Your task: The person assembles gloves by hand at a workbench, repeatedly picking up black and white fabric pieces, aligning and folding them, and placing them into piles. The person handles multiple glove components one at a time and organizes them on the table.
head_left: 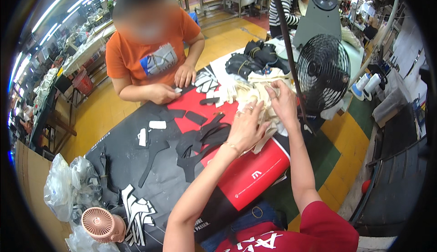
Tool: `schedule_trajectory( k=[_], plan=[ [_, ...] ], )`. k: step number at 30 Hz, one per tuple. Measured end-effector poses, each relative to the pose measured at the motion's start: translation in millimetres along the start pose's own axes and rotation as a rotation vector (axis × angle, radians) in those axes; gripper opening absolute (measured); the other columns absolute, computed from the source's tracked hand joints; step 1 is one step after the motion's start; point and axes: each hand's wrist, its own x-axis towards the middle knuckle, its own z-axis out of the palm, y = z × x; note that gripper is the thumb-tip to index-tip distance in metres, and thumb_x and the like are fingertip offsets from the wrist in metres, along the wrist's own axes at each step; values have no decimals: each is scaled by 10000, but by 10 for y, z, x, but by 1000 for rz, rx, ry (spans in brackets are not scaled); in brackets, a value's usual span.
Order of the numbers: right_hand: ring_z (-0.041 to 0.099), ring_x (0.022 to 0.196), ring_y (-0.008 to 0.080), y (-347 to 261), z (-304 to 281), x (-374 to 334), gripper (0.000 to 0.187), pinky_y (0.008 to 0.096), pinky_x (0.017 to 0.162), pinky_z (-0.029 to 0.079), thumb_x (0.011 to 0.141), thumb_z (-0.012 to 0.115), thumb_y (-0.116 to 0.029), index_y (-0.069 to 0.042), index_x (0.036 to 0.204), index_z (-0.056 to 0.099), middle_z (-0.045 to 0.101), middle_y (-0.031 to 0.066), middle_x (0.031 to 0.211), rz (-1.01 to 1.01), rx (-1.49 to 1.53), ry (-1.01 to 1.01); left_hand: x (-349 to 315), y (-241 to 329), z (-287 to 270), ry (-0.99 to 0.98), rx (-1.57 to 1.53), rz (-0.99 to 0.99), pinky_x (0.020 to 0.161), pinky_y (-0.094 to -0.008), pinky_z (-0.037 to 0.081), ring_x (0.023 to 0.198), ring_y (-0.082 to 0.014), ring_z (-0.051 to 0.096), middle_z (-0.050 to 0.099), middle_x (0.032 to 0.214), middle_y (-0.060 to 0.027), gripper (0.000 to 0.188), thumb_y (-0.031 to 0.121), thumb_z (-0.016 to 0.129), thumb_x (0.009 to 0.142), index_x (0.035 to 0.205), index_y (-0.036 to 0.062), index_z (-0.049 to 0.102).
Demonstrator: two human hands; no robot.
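Observation:
A loose heap of cream fabric pieces (260,91) lies at the right end of the table, under both my hands. My left hand (247,123) rests on its near side, fingers stretched out and slightly apart. Just right of it, my right hand (284,101) has its fingers bent and drawn together at a cream piece; the exact grip is partly hidden. Below my left wrist spread black cut fabric pieces (211,136). Small white pieces (207,81) lie beyond, left of the heap.
Across the table a person in an orange shirt (150,56) handles a small white piece. A black caged fan (323,72) stands right of the heap, beside a dark upright pole (287,33). Black bundles (255,58) sit behind. Near left are a pink fan (101,224) and plastic bags (73,183).

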Motion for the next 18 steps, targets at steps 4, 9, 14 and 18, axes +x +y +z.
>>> schedule_trajectory(
  k=[4,9,14,18],
  plan=[
    [647,966,360,37,39,148,281,430,809,500,976,663,-264,10,1013,617,642,167,999,-96,5,192,32,-116,449,-84,110,40,1165,-551,289,1437,-399,371,397,1544,-230,762,490,617,942,1501,31,379],
    [633,1043,346,-118,189,378,145,404,787,533,942,676,-94,16,988,594,584,204,1192,-148,248,491,-75,-253,616,-49,119,57,1201,-549,230,1483,-403,289,312,1601,-214,811,528,617,934,1528,45,350],
    [628,1063,199,-395,62,643,205,303,886,556,939,593,87,-6,1109,524,514,149,1352,-356,847,231,-62,-238,500,15,-28,33,1187,-520,271,1448,-416,343,397,1533,-249,638,402,680,922,1416,39,504],
    [582,1193,181,-568,12,228,334,334,992,517,874,681,74,-18,1175,569,433,164,1480,-420,955,-190,-359,-226,-38,343,-331,-152,1020,-431,463,1213,-364,596,603,1339,-214,325,175,719,906,1194,32,673]
  ],
)
